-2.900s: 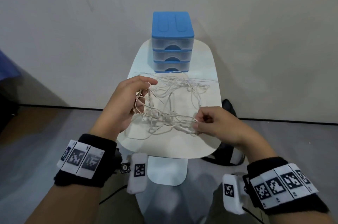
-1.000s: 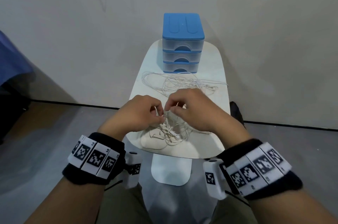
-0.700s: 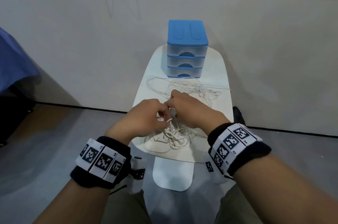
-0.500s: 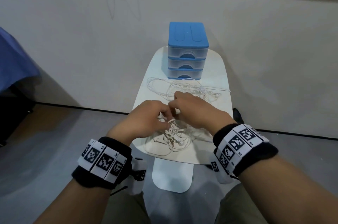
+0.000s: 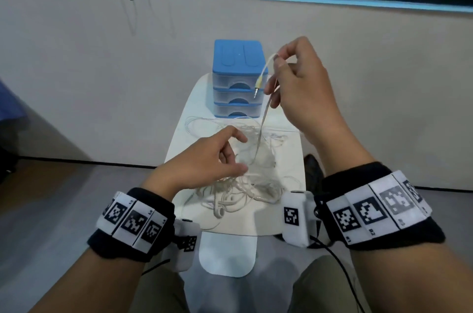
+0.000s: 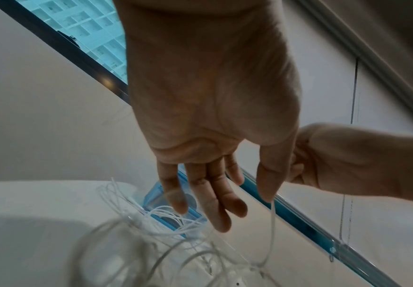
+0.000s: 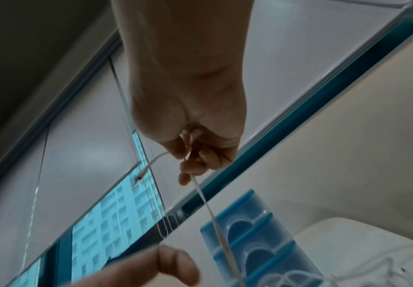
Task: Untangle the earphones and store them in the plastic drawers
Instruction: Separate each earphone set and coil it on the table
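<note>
My right hand [image 5: 302,87] pinches one thin white earphone wire [image 5: 263,118] up in front of the blue plastic drawers [image 5: 239,82], while my left hand [image 5: 204,161] hangs loose-fingered over the tangled pile.

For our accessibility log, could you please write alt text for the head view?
The right hand pinches an earphone cable, plug dangling, above a tangle on a white table; the left hand hovers open before blue plastic drawers.

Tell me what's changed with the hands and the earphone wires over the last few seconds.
The right hand has risen from the tangle, pinching one cable near its jack plug and drawing it upward. The left hand let go and now hovers open. The plastic drawers stay shut on the table.
</note>
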A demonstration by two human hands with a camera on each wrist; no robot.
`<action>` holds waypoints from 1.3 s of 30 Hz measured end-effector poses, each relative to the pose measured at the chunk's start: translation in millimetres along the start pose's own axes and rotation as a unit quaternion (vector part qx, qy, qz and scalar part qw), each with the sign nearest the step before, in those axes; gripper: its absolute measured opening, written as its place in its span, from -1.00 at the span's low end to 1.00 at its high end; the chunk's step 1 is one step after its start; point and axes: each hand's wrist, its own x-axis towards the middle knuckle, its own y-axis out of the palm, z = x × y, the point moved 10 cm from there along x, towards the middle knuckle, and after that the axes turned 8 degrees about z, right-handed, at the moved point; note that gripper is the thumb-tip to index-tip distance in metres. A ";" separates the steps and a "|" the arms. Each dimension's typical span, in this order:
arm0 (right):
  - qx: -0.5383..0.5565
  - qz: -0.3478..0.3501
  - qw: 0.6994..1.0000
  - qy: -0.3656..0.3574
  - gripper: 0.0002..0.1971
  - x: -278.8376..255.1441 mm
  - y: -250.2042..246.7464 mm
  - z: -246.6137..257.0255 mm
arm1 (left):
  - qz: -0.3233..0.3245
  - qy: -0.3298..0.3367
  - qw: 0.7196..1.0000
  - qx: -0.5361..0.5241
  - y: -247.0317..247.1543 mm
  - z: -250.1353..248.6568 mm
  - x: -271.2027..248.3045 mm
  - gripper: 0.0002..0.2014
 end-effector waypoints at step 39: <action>0.025 0.207 0.976 0.059 -0.92 -51.7 -5.6 -45.2 | 0.005 -0.057 0.985 0.162 14.5 13.7 27.7 -0.80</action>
